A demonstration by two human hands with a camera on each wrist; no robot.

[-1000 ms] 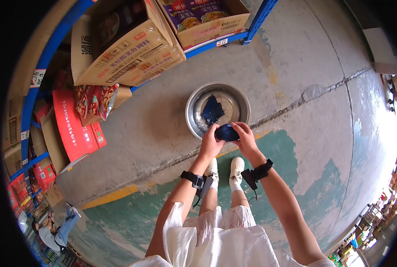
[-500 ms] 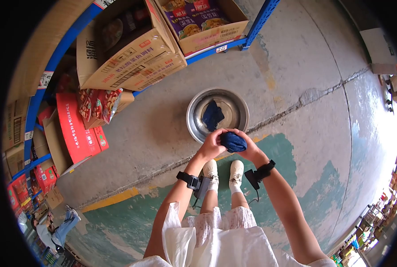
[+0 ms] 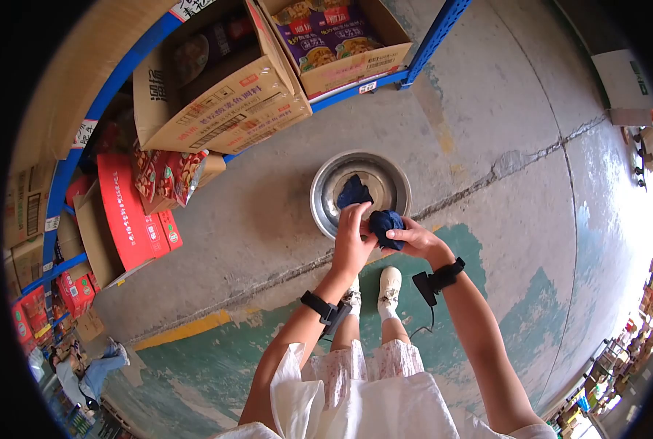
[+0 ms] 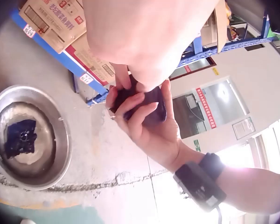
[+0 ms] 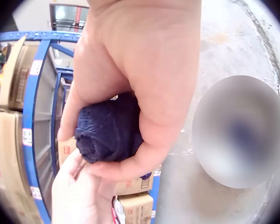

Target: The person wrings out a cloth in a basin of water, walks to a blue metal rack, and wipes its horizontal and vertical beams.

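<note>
A wadded dark blue cloth (image 3: 386,225) is up in front of the person, near the basin's front rim. The right hand (image 3: 417,240) grips it, with the thumb across its near side and fingers curled round it in the right wrist view. At the bundle's left side, the left hand (image 3: 352,238) pinches it; its fingertips meet one end of the bundle (image 5: 107,130). Below them on the floor stands a round metal basin (image 3: 325,179). Inside it lies another piece of dark blue cloth (image 3: 354,192), also seen flat in the left wrist view (image 4: 21,138).
Blue shelving (image 3: 432,40) with open cartons (image 3: 231,110) of packaged food runs along the left and back. A red carton (image 3: 129,216) sits lower. The person's shoes (image 3: 389,287) are just behind the basin. Another person (image 3: 89,377) is at far left.
The cloth between the hands has turned and bunched into a compact wad, moving slightly right. The left hand has shifted from cupping it to its left side; the right thumb now lies across it.
</note>
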